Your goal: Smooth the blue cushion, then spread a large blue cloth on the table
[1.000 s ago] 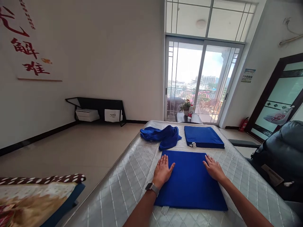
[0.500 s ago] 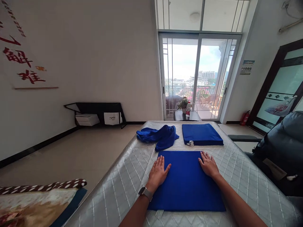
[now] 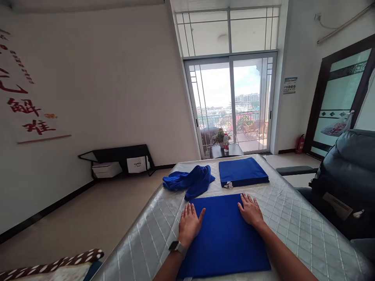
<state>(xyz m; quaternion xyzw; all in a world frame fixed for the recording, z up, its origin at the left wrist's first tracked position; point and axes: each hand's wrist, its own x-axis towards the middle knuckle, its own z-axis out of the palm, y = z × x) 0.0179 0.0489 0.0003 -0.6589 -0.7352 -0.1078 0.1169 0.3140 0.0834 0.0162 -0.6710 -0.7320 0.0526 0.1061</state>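
Note:
A flat blue cloth (image 3: 224, 238), folded to a rectangle, lies in front of me on a silvery quilted mattress (image 3: 146, 230). My left hand (image 3: 190, 224) rests open on its left edge, near the far left corner, with a watch on the wrist. On the far right corner, my right hand (image 3: 251, 210) lies flat with fingers spread. Just beyond are a crumpled blue cloth (image 3: 195, 179) on the left and a neat stack of folded blue cloths (image 3: 243, 171) with white tags on the right.
A dark padded chair (image 3: 348, 168) stands to the right of the mattress. Behind its far end is a small table (image 3: 234, 151) with a plant and a bottle (image 3: 225, 143). Patterned bedding (image 3: 73, 265) shows at lower left. A black rack (image 3: 123, 154) holds white boxes by the wall.
The view has tilted and shifted, so the scene sits lower and slightly left in the picture. Both hands stay flat on the folded cloth, in nearly the same places.

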